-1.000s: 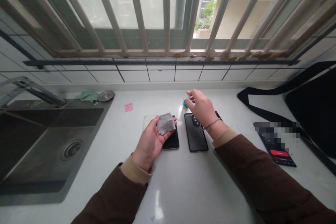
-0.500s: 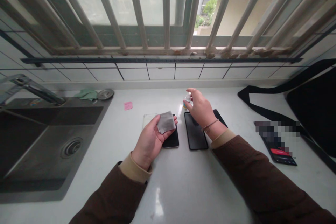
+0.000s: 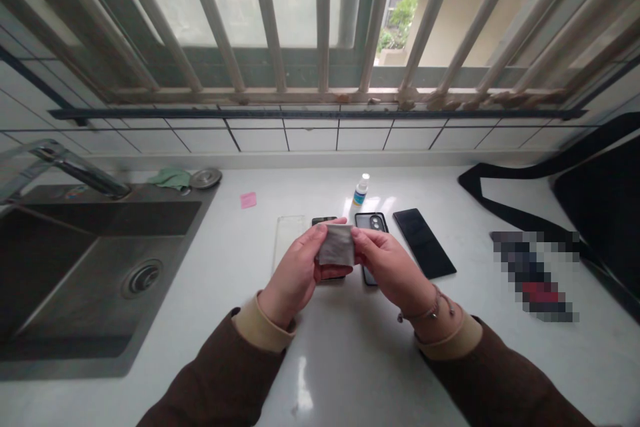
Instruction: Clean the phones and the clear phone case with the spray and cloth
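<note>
Grey cloth [image 3: 336,245], brown left sleeve [image 3: 215,373]

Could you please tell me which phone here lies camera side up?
The middle phone, under the right hand; its lenses show, unlike the plain phone beside it.

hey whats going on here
A person is holding a small grey cloth between their left hand and right hand, above two phones on a white counter. The nearer hands partly hide those phones. A clear phone case lies to the left, a third black phone to the right, and a small bottle stands behind them.
</note>
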### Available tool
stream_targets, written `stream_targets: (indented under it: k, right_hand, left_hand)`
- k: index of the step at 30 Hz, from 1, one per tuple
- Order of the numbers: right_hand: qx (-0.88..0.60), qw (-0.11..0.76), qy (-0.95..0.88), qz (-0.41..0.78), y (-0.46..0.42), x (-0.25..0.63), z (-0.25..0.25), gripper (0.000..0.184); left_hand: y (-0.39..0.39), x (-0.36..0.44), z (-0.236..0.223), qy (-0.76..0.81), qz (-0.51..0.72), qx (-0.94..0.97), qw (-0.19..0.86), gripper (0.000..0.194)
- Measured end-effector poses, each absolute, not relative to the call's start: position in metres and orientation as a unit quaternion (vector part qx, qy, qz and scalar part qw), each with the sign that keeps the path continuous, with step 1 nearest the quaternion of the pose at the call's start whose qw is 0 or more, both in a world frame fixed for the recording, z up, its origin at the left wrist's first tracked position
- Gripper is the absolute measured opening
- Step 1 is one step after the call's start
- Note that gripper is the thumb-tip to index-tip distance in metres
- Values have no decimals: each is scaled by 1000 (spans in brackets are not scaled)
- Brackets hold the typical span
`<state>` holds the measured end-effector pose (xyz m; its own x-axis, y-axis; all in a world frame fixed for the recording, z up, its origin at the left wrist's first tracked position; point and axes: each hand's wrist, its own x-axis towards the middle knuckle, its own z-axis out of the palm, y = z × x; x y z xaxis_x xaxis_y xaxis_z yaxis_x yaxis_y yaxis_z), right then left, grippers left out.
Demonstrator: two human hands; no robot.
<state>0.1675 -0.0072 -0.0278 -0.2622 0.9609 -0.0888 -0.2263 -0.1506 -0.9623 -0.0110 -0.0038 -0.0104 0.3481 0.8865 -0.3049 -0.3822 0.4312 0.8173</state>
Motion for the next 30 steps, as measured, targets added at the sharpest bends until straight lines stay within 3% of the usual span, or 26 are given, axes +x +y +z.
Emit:
stream_targets:
  k: [4, 6, 7, 9, 11, 14, 16, 20, 25, 27, 30]
  right_hand:
    - [-403, 492, -370, 677, -8, 163, -33, 41]
    - [-414, 518, -329, 673, -7, 166, -30, 44]
    - [-421, 534, -310, 664, -6, 167, -29, 44]
    - [-443, 563, -292, 634, -6, 172, -29, 44]
    - [-465, 583, -292, 599, -4, 175, -33, 43]
    - [-479, 585, -284, 589, -2, 177, -40, 43]
    - [-478, 577, -273, 604, -1, 176, -43, 41]
    - [-467, 574, -257, 622, 0, 175, -43, 36]
    - [-453, 573, -234, 641, -2, 174, -39, 34]
    - [-451, 573, -236, 642, -3, 174, -37, 35]
    - [-449, 575, -243, 639, -4, 173, -35, 36]
  left_hand:
    - [1, -13, -13, 435, 378, 362, 733, 46]
    - [5, -21, -10, 488, 364, 443, 658, 51]
    - [8, -27, -7, 528, 356, 503, 584, 53]
    - [13, -41, -1, 619, 324, 636, 328, 45]
    - [16, -53, 1, 704, 218, 670, 88, 41]
    - [18, -64, -2, 741, 46, 670, -32, 42]
    - [18, -66, -8, 747, -1, 664, -28, 37]
    - [20, -69, -16, 755, 35, 655, 9, 26]
    - [27, -74, -11, 774, 121, 622, 20, 38]
    - [30, -74, -8, 756, 237, 600, 109, 39]
    - [32, -66, -7, 664, 399, 504, 382, 29]
